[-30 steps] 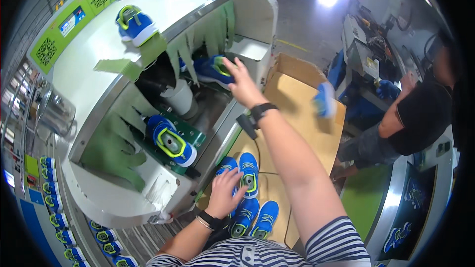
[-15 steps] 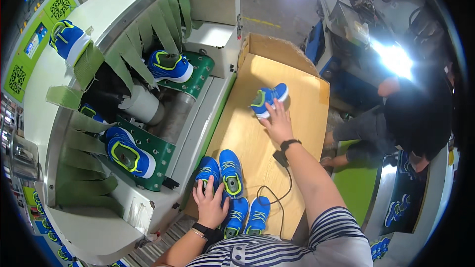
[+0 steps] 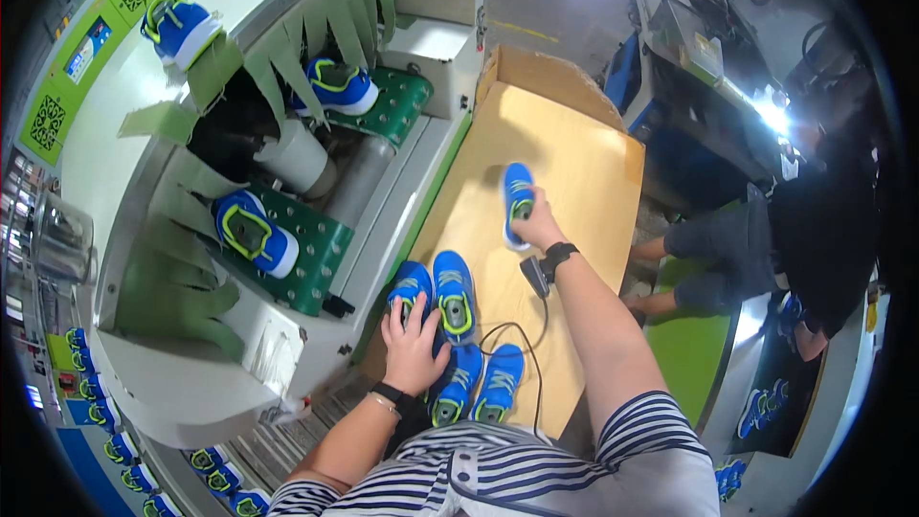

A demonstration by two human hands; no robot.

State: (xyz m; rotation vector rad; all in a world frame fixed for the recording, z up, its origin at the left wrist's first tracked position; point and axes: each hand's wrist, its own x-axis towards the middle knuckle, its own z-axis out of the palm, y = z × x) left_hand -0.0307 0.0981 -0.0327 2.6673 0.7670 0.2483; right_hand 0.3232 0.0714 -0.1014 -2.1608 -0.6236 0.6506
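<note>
My right hand [image 3: 536, 222] is closed around the heel end of a blue shoe [image 3: 518, 193] with lime-green trim and a white sole. The shoe is over the middle of the wooden tabletop [image 3: 584, 163], toe pointing away from me. Over another blue shoe [image 3: 412, 280] at the table's left edge lies my left hand [image 3: 414, 349], its fingers stretched out and apart, covering the shoe's opening. A matching shoe [image 3: 454, 292] stands just right of it. Closer to my body are two more, a left one [image 3: 459, 383] and a right one [image 3: 500, 383].
Left stands a pale machine with green strip curtains [image 3: 182, 273]; blue shoes ride its green perforated belts [image 3: 311, 239]. One shoe [image 3: 182, 31] sits on top. A black cable [image 3: 538, 373] hangs from my right wrist. Another person [image 3: 823, 230] works at right.
My right hand has turned its shoe from lying slantwise to toe-away and now grips the heel, a little nearer me. My left hand stays on its shoe. The view has shifted.
</note>
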